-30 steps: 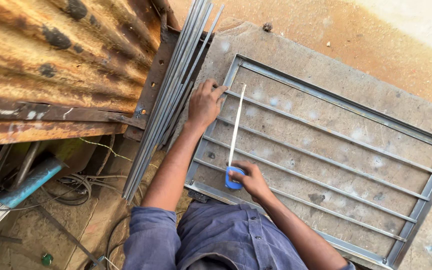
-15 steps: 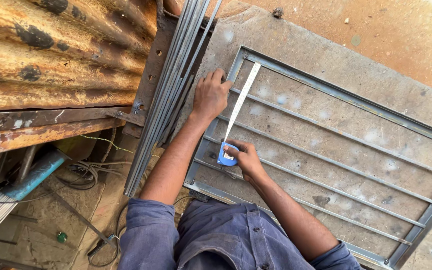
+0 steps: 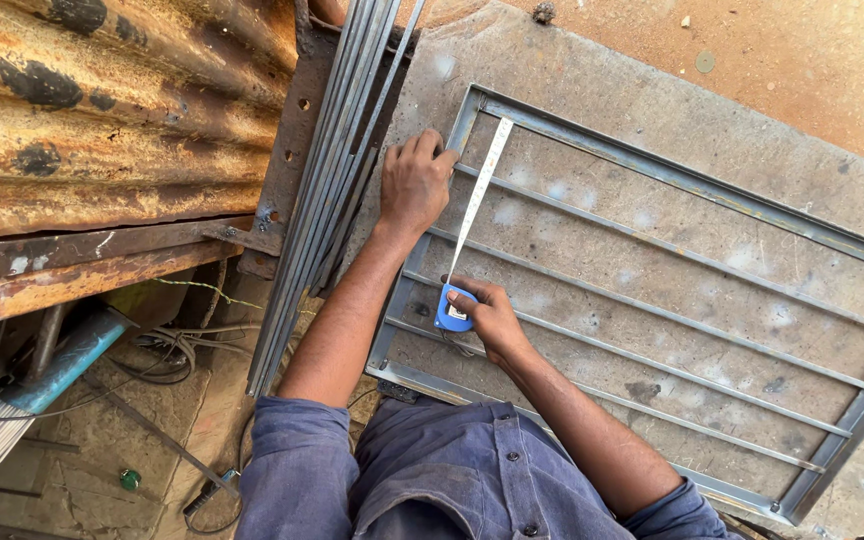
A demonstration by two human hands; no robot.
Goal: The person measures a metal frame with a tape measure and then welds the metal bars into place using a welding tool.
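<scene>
On the left I see rusty corrugated sheet (image 3: 102, 110) and a leaning bundle of steel strips (image 3: 327, 170). My left hand (image 3: 414, 185) presses flat, fingers spread, on the grille frame (image 3: 672, 175). My right hand (image 3: 487, 318) grips the blue tape measure (image 3: 452, 310), blade stretched across the bars. I judge I'm measuring spacing; next needs a steady reading.

Single head-worn view, steeply downward and close over a metal frame (image 3: 652, 300), perhaps slightly tilted.
</scene>
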